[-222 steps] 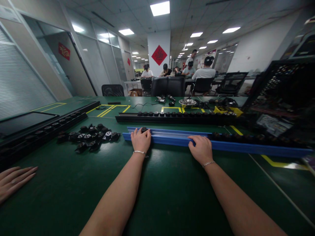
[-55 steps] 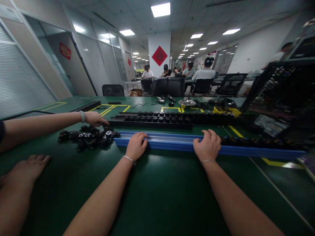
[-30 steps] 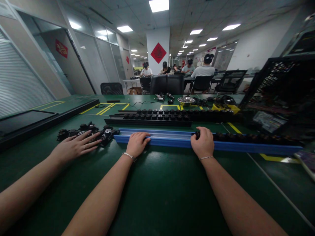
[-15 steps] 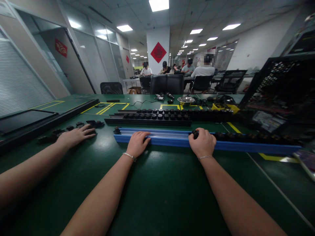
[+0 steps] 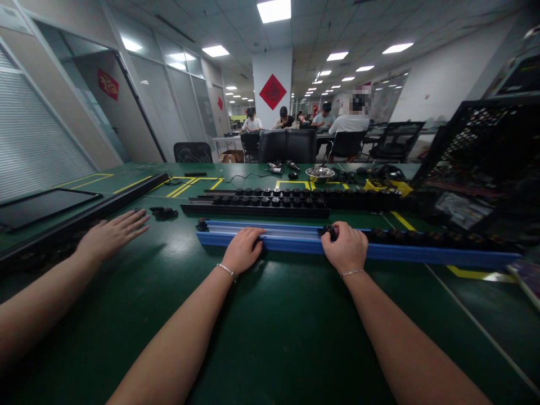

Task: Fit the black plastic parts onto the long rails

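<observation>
A long blue rail with a channel along its top lies across the table before me. My left hand grips its near wall left of the middle, fingers over the edge and thumb on the near side. Farther right, my right hand is closed around a small black roller-like part in the channel, partly hidden by my fingers. A row of similar black parts fills the rail to the right. Another black piece sits at its left end.
A co-worker's hand is spread over dark parts at the left, near a loose black part. Behind the blue rail lie black rails with rollers. Farther back stand a metal bowl and a yellow tray with cables.
My left hand has slid a little right along the blue rail. My right hand has moved slightly left with the black part. The co-worker's hand has drawn back left.
</observation>
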Motion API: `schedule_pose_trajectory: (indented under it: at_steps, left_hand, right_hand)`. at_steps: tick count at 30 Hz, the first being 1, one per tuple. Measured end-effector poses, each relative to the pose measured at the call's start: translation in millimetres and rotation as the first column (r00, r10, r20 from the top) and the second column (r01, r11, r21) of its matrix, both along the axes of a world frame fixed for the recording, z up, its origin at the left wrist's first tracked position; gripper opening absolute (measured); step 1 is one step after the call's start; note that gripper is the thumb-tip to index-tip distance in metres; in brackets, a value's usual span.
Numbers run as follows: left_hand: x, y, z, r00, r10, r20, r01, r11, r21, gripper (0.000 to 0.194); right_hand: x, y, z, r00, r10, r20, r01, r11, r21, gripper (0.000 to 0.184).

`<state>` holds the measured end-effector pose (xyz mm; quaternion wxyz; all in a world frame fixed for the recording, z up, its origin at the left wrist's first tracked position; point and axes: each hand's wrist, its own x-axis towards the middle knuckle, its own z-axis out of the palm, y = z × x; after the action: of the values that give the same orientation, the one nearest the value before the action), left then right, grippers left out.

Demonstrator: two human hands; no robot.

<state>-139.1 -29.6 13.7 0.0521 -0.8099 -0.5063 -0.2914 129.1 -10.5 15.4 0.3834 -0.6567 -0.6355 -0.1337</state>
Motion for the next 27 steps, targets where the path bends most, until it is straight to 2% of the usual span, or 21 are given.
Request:
schedule_pose_trajectory:
  at_steps: [8, 13, 20, 27]
  left_hand:
    - [13.1, -7.0, 2.7, 0.994, -0.09, -0.069, 0.086, 0.995, -0.053, 0.038]
    - [23.6, -12.9, 5.8, 0.986, -0.063, -0.153, 0.045, 0.992, -0.12, 0.043]
    - [43.7, -13.6, 3.5, 0.958, -0.066, -0.278, 0.037, 0.994, -0.106, 0.051]
    - [73.1, -13.1, 2.2, 0.933, -0.016, -0.359, -0.015, 0.996, -0.085, 0.06]
  right_hand:
    - [-1.0, -0.6, -1.4, 0.998, 0.053, 0.027, -0.054, 0.998, 0.035, 0.014]
    - [-0.9, 0.6, -3.2, 0.994, 0.104, 0.018, -0.105, 0.994, 0.025, 0.014]
    - [-3.8, 0.7, -4.5, 0.976, 0.216, 0.0, -0.216, 0.976, 0.005, 0.017]
    - [-4.9, 0.4, -5.2, 0.947, 0.32, -0.022, -0.32, 0.947, -0.007, 0.02]
